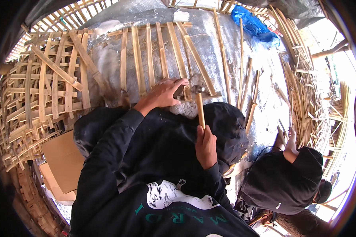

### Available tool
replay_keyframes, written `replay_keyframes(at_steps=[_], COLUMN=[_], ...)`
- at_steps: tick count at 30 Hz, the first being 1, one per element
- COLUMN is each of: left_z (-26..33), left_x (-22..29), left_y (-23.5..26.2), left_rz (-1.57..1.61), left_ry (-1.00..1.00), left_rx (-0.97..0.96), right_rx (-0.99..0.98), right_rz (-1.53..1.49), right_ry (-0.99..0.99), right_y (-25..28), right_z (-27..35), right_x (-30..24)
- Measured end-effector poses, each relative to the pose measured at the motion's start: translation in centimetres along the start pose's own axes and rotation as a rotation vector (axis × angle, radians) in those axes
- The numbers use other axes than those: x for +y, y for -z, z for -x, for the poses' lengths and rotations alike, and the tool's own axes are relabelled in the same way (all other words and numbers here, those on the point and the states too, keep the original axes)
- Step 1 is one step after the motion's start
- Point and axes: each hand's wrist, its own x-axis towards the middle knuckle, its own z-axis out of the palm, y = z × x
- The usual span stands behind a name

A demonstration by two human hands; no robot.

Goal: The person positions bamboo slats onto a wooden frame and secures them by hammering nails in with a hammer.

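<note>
My right hand (206, 145) grips the wooden handle of a hammer (199, 103), whose metal head rests over the near end of a bamboo slat frame (154, 55). My left hand (163, 94) presses down on the near cross slat of that frame, fingers curled beside the hammer head. The frame is a row of several parallel bamboo slats lying on a silver sheet (213, 43). A white stone-like block (184, 109) sits under the slat end, between my knees. My sleeves and trousers are black.
Stacked woven bamboo lattice panels (39, 98) lie to the left, with cardboard (63, 162) below them. Loose bamboo strips (300, 79) pile up at the right. A blue plastic bag (252, 24) lies at the back. Another person in black (288, 177) crouches at the lower right.
</note>
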Motion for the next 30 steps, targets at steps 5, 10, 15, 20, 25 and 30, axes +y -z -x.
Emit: replay_keyframes(at_steps=[5, 10, 15, 20, 25, 30], left_z=[-0.5, -0.3, -0.7, -0.5, -0.4, -0.5], left_x=[0.3, 0.0, -0.3, 0.5, -0.2, -0.3], left_y=[0.1, 0.0, -0.1, 0.2, 0.0, -0.1], left_rz=[-0.008, 0.004, 0.004, 0.000, -0.003, -0.048], left_ry=[0.020, 0.010, -0.030, 0.030, -0.002, 0.010], left_rx=[-0.049, -0.020, -0.009, -0.025, -0.024, -0.032], right_rx=[0.040, 0.055, -0.011, 0.031, -0.051, 0.058], right_rz=[0.143, 0.044, 0.107, 0.034, 0.045, 0.046], right_ry=[0.125, 0.039, 0.041, -0.029, -0.048, 0.046], right_y=[-2.0, -0.9, -0.9, -0.9, -0.4, -1.8], right_z=[-0.1, 0.3, -0.3, 0.6, -0.1, 0.1], right_x=[3.1, 0.9, 2.5, 1.1, 1.2, 2.4])
